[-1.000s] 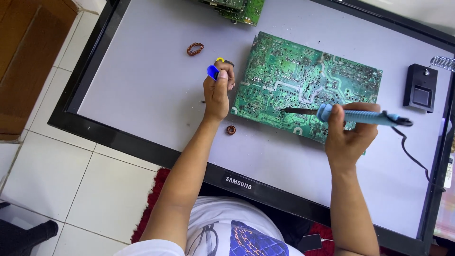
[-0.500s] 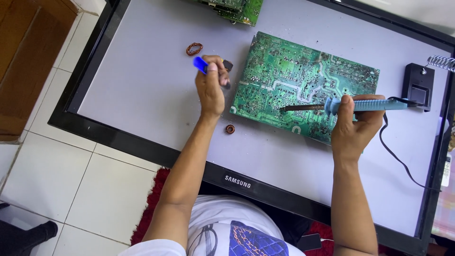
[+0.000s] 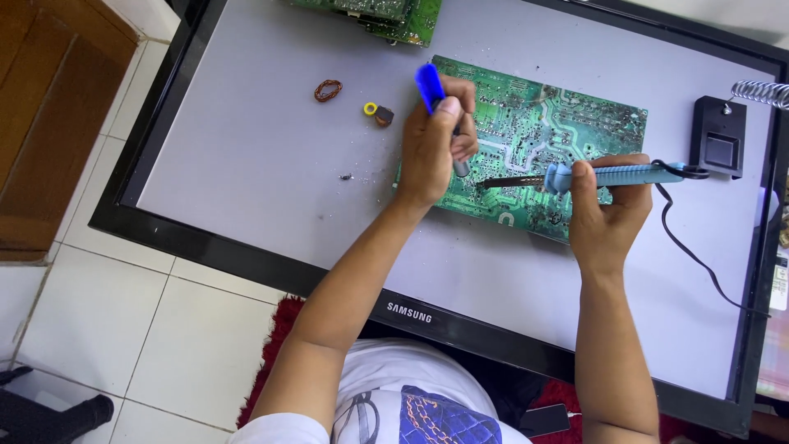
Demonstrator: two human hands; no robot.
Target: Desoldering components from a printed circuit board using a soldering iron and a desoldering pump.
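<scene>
Head view looks down on one green circuit board (image 3: 567,123) lying flat on a big grey screen panel (image 3: 246,164) with a black frame, which serves as the counter. The right hand (image 3: 604,210) is clenched around one blue soldering iron (image 3: 616,174), and its dark tip (image 3: 501,181) touches the board near the lower middle. The left hand (image 3: 431,148) grips one pen-like tool with a blue top (image 3: 429,86), point down on the board just beside the iron tip (it looks like a solder sucker, but I cannot be sure). Both tools meet at one spot, so I judge the work on that joint is in the middle, not finished. I cannot tell how many other joints are done or left.

Near the left hand, on the panel, lie one little copper coil (image 3: 328,90), one yellow ring (image 3: 371,108) and one small dark part (image 3: 385,117) touching it. A second green board (image 3: 386,12) peeks in at the top edge. One black iron stand (image 3: 718,136) with a wire spring sits at the right, well apart from the board.
</scene>
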